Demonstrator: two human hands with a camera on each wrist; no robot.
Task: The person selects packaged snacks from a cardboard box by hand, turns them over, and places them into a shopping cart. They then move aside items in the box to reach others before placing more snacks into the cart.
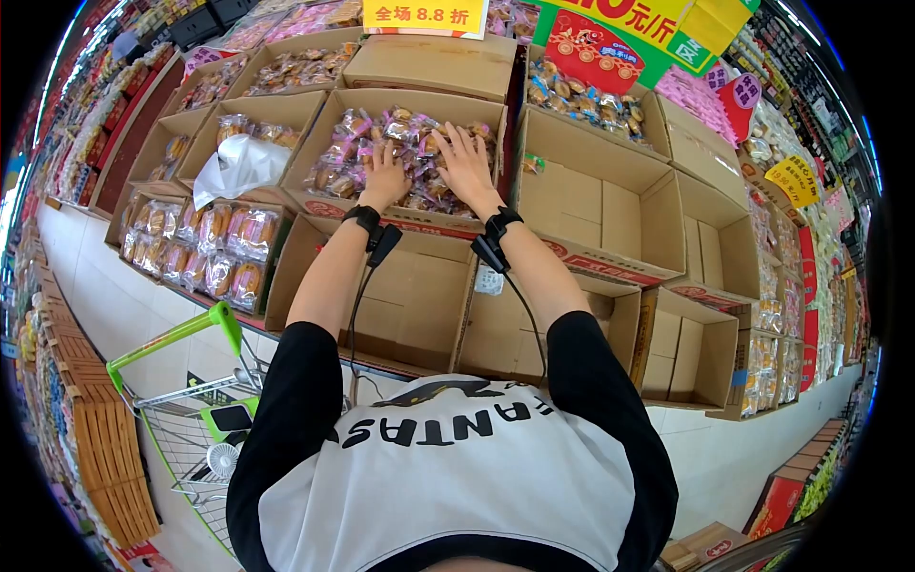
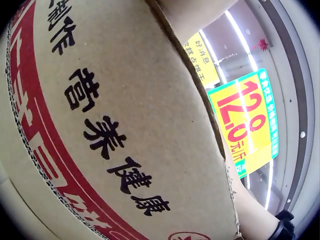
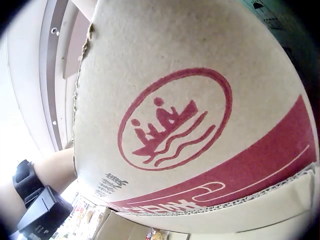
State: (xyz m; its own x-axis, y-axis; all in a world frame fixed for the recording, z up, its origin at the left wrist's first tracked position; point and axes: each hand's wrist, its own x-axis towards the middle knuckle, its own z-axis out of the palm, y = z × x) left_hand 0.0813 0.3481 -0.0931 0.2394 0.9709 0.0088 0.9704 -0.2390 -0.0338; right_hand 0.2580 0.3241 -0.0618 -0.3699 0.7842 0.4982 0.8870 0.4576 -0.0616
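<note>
where packets lie, fingers rest outstretched

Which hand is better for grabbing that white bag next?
Probably the left hand: it's on the wrapped snacks, nearer the white bag. The right hand is on them too, but farther away.

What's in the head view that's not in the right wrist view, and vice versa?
Head only: the left hand and right hand on the wrapped pastries, the green-handled shopping cart and the white plastic bag.

Right wrist only: a boat emblem in close detail, its two figures distinct, and pale ceiling.

Both: cardboard with red printing, and a black wristband.
</note>
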